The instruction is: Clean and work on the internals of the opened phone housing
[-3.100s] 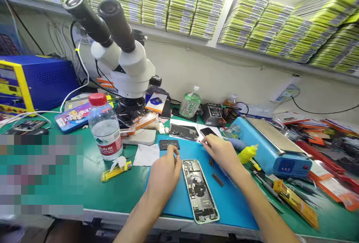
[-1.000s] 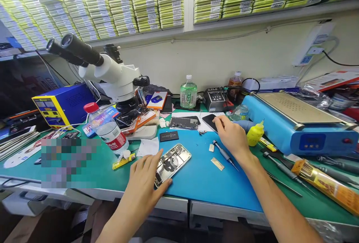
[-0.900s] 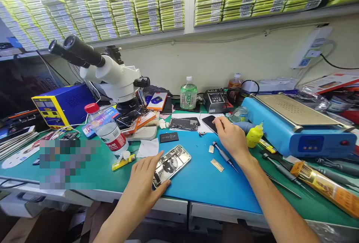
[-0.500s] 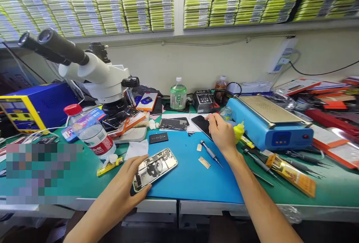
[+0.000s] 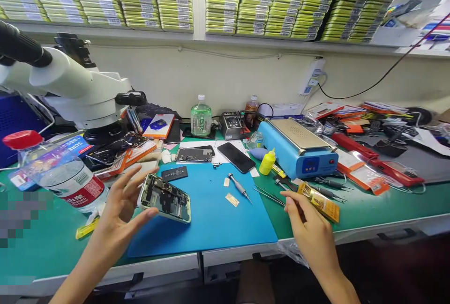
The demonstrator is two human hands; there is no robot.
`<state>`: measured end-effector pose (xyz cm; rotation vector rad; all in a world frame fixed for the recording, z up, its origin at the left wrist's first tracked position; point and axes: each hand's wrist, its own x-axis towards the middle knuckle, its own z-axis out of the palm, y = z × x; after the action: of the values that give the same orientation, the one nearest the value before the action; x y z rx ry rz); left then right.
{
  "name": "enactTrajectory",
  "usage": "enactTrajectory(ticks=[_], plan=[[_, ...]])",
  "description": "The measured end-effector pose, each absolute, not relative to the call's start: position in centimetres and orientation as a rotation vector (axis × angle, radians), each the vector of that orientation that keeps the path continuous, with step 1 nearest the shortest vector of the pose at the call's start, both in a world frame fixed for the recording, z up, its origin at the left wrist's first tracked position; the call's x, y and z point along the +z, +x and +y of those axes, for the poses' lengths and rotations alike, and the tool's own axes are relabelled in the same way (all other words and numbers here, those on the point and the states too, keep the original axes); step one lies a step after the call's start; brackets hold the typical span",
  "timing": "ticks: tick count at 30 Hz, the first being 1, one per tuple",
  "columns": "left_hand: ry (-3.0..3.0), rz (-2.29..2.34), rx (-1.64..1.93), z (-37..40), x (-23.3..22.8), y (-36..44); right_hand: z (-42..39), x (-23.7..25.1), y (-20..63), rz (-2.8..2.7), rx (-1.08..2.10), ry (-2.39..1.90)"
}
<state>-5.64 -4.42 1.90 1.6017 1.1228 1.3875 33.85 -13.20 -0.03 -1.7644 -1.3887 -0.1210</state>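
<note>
My left hand (image 5: 117,212) grips an opened phone (image 5: 168,200) by its left end, thumb in front and fingers spread behind. The phone is tilted, its bare insides facing me, over the blue mat (image 5: 211,236). At the right, my right hand (image 5: 312,231) pinches tweezers (image 5: 269,195), whose tips point left toward the mat's edge. A precision screwdriver (image 5: 239,188) lies on the mat beside two small flat pieces. Behind the phone rests a black battery (image 5: 175,173). Farther back are a detached screen (image 5: 194,154) and a black-faced phone or screen (image 5: 236,156).
A yellow squeeze bottle (image 5: 267,163) stands before a blue heating plate machine (image 5: 298,154). More tools and a gold packet (image 5: 321,203) lie near my right hand. At left are a water bottle (image 5: 75,184) and a microscope (image 5: 79,91). A green drink bottle (image 5: 201,119) stands behind.
My left hand has tilted the phone up toward me. My right hand has come back from the black-faced phone or screen to the right front and now holds tweezers. The view has turned right.
</note>
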Motion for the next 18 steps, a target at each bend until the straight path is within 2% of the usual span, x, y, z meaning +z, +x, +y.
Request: enactTrajectory(ticks=[6,13,18], plan=[[1.186,1.122,1.242,-5.0,-0.4,-3.2,-14.0,-1.6,33.2,-1.528,-0.275,-1.787],[1.624,1.172,1.055,-5.0,-1.3,-2.0,-13.7,-1.6,33.5,-1.718,-0.36,-1.813],[1.58,1.122,1.049,-4.5,-0.8,-1.7,-13.1,-0.7,34.1,-1.637,-0.416,-1.77]])
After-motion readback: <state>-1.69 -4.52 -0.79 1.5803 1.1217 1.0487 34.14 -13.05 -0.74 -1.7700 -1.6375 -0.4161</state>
